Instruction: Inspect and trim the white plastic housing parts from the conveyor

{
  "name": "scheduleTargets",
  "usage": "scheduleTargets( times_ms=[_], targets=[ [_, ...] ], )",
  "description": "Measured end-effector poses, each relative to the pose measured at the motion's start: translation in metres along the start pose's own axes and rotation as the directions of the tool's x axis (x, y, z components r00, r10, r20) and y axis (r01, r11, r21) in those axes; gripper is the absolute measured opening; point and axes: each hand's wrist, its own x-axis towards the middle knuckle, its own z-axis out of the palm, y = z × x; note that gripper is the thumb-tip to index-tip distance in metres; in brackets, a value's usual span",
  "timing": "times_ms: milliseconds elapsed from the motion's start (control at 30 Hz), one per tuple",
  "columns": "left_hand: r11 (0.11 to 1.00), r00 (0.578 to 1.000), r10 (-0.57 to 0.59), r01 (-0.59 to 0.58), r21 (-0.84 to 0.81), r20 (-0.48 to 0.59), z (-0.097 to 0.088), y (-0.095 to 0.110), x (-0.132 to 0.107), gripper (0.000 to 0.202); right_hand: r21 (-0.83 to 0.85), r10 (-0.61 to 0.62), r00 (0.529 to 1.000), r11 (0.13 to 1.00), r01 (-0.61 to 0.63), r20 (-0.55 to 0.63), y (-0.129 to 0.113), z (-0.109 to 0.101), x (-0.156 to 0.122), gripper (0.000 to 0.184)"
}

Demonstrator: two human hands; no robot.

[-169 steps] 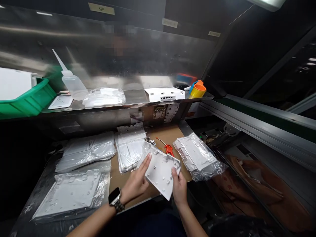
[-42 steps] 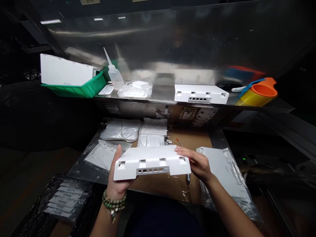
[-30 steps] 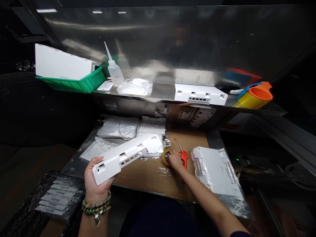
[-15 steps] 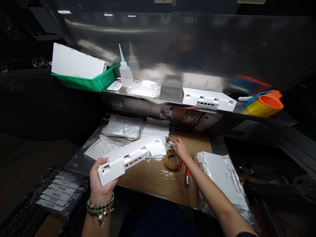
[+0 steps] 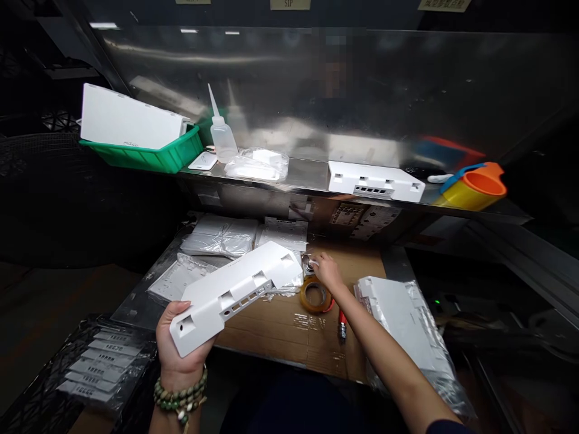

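Observation:
My left hand grips one end of a long white plastic housing with a row of port cutouts along its edge. The thumb lies on top and the palm is underneath; the housing is tilted up over the bench. Further off, my right hand has its fingers pinched together at a small round metal-topped container. Something small and whitish shows at the fingertips, too small to name. A roll of brown tape lies just below this hand, and a red-handled tool is beside the forearm.
Bagged white panels lie at the right, and plastic-wrapped stacks at the back left. On the metal shelf stand a green bin, a squeeze bottle, another white housing and a yellow-orange cup. A crate holds more panels.
My left hand has turned the white housing so more of its top face shows. My right hand stays at the metal-topped container. The whole view has shifted slightly.

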Motion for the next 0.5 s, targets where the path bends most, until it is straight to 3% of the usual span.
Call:
scheduleTargets(
  times_ms=[100,167,233,267,367,500],
  targets=[
    [0.999,0.999,0.034,-0.035,0.019,0.017,0.001,-0.001,-0.003,0.062,0.138,0.020,0.988,0.990,0.001,-0.152,-0.022,-0.031,-0.021,0.030],
    [0.996,0.995,0.086,-0.087,0.026,0.045,0.003,-0.004,-0.006,0.060,0.296,0.008,0.959,0.952,0.080,-0.284,-0.044,-0.055,-0.044,0.035],
    [0.990,0.987,0.132,-0.135,0.032,0.091,0.005,-0.008,-0.009,0.059,0.521,-0.014,0.898,0.811,0.267,-0.439,-0.068,-0.077,-0.070,0.030],
    [0.988,0.983,0.145,-0.150,0.039,0.110,0.006,-0.010,-0.012,0.058,0.554,-0.036,0.879,0.764,0.331,-0.476,-0.079,-0.086,-0.081,0.026],
    [0.986,0.980,0.140,-0.151,0.072,0.138,0.010,-0.015,-0.018,0.061,0.506,-0.121,0.834,0.744,0.435,-0.538,-0.102,-0.102,-0.101,0.015],
    [0.991,0.987,0.077,-0.091,0.095,0.140,0.011,-0.019,-0.021,0.062,0.411,-0.156,0.786,0.783,0.468,-0.599,-0.108,-0.100,-0.103,0.012]
  ],
)
